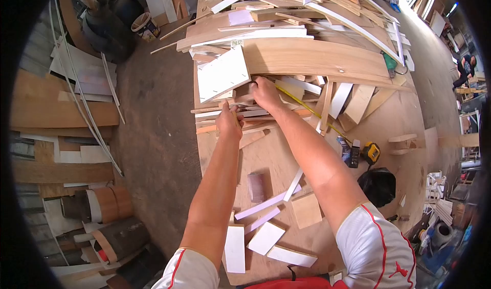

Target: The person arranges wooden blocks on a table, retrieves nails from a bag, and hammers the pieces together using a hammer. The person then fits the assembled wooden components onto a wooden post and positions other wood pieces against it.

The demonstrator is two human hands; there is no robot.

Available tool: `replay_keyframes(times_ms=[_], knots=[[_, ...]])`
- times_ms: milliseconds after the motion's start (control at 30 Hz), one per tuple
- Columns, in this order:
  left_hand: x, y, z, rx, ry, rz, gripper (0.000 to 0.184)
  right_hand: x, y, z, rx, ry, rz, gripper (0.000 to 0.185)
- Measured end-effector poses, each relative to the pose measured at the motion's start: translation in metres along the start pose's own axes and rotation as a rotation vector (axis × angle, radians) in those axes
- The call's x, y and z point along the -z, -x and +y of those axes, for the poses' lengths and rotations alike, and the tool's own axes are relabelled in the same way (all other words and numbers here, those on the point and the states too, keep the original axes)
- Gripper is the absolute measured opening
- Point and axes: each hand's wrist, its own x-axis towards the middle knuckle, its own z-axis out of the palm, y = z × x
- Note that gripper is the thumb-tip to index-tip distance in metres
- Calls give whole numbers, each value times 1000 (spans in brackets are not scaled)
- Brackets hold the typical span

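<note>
Both arms reach forward over a wooden worktable (215,156). My left hand (229,120) has its fingers curled at the ends of thin wood strips (255,113); what it grips, if anything, is too small to tell. My right hand (266,93) is closed beside the lower right corner of a white board (224,75), and its fingertips are partly hidden. Right of that hand runs a yellow measuring tape blade (302,103), slanting down toward the yellow and black tape case (371,152). A long curved plank (317,58) lies behind the hands.
Stacked offcuts (286,20) cover the table's far part. Nearer lie a sanding roll (257,187), white blocks (266,238), a square wood piece (306,210) and a black bag (377,186). A bucket (146,27) stands on the floor at left. Another person (465,70) is far right.
</note>
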Motion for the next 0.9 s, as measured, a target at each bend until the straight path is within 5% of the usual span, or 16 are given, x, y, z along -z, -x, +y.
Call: replay_keyframes(times_ms=[267,367,467,600,767,833,900], knots=[[1,-24,3,-109,-159,162,56,9,12,-55,-86,475,-130,64],[18,-28,-2,-122,-92,74,58,4,20,-61,-75,483,48,75],[21,-22,-2,-119,-82,32,56,21,18,-74,-292,194,-113,82],[15,-6,-2,-172,-117,121,59,58,44,-48,-158,83,5,74],[5,50,-19,-360,-178,184,75,102,81,4,-258,-608,-5,56],[1,81,-33,-207,-156,-227,71,98,109,9,-182,-635,3,44],[-10,102,-53,-116,-205,-285,53,86,116,24,-189,-600,-74,39]])
